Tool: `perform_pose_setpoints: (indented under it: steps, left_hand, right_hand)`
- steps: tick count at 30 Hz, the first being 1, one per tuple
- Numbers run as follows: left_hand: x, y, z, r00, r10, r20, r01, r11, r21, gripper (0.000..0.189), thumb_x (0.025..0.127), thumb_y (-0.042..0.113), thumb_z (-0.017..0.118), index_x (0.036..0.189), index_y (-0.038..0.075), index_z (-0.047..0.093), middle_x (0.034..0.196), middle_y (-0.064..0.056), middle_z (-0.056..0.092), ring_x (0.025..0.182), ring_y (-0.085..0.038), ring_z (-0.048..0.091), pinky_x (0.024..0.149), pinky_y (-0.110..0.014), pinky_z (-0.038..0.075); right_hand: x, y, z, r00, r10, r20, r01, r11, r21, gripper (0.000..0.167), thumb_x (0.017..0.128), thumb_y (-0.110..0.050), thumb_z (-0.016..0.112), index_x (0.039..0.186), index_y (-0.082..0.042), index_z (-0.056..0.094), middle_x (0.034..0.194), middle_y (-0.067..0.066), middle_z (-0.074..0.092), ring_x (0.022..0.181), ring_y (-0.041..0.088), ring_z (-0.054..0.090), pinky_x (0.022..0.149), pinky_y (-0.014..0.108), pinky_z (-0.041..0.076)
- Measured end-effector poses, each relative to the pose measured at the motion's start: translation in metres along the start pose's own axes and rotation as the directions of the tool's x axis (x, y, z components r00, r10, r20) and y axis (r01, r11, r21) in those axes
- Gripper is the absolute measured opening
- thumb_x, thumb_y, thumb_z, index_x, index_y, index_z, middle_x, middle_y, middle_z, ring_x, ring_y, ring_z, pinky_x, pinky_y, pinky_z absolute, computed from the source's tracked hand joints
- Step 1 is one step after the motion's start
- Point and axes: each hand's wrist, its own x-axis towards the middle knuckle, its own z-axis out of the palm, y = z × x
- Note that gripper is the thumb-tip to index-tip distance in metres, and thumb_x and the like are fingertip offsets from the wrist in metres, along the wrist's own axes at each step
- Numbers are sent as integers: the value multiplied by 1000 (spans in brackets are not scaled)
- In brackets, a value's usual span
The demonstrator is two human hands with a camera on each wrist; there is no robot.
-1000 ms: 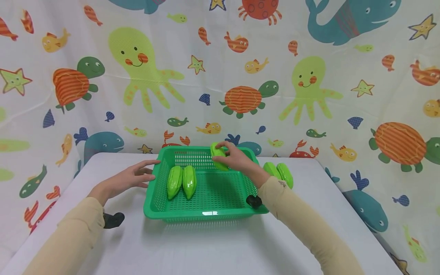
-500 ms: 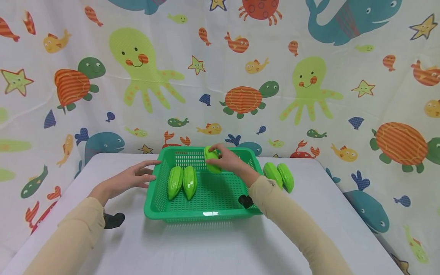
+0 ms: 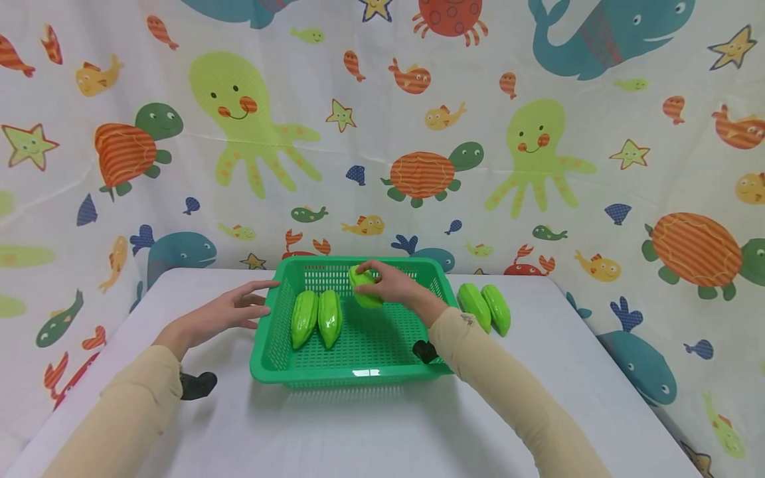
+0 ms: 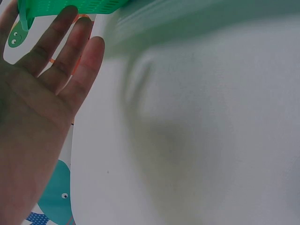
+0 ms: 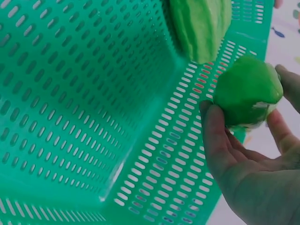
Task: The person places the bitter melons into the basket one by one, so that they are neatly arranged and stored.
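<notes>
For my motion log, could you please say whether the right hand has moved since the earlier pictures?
Yes, the right hand has shifted leftward and slightly lower against the basket.

Lime-green vegetable [image 5: 247,91] in the grip
Below, we see a deeper-green basket [image 3: 311,377]; behind, a white curtain [image 3: 370,143] printed with orange-shelled turtles [image 3: 422,174].

can't read any text, label or number from where I'm standing tbh, there's a little dark mark [image 3: 468,318] on the end of the right sleeve [image 3: 508,382] but it's way too small to make out
</notes>
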Motion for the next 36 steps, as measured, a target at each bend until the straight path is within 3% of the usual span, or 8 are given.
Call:
perform_pose_setpoints:
  steps: [5, 12, 25, 36]
  left_hand:
    - [0, 0, 1, 1000, -4, 2, 4, 1000, 0, 65, 99, 42, 54, 154, 30, 24, 150, -24, 34, 130, -40, 45, 97, -55, 48]
    - [1, 0, 0, 1000, -7, 4, 7, 1000, -3, 64, 98, 42, 54, 154, 31, 24, 151, -23, 34, 131, -40, 44, 98, -56, 47]
    - [1, 0, 1, 1000, -6, -3, 6, 1000, -8, 64, 98, 42, 55, 154, 31, 25, 150, -22, 35, 132, -41, 43, 98, -55, 47]
    - [-1, 1, 1, 1000, -14, -12, 14, 1000, -11, 64, 98, 43, 55, 153, 32, 25, 151, -21, 34, 134, -41, 40, 99, -55, 47]
  right_hand:
    - [0, 1, 3, 1000, 2, 25, -2, 1000, -30, 42, 93, -29, 68, 132, -20, 54, 134, 8, 50, 104, 22, 55, 81, 36, 50]
    - [4, 4, 9, 998, 10, 59, -9, 1000, -13, 42, 93, -28, 69, 132, -19, 54, 119, 7, 54, 88, 19, 56, 78, 38, 52]
    - [8, 9, 18, 995, 10, 99, -3, 997, -74, 45, 92, -26, 69, 133, -16, 53, 138, 11, 48, 95, 19, 55, 74, 32, 51]
    - [11, 11, 26, 994, 43, 99, -35, 996, -82, 46, 90, -26, 73, 129, -16, 52, 142, 14, 45, 95, 20, 58, 71, 32, 55]
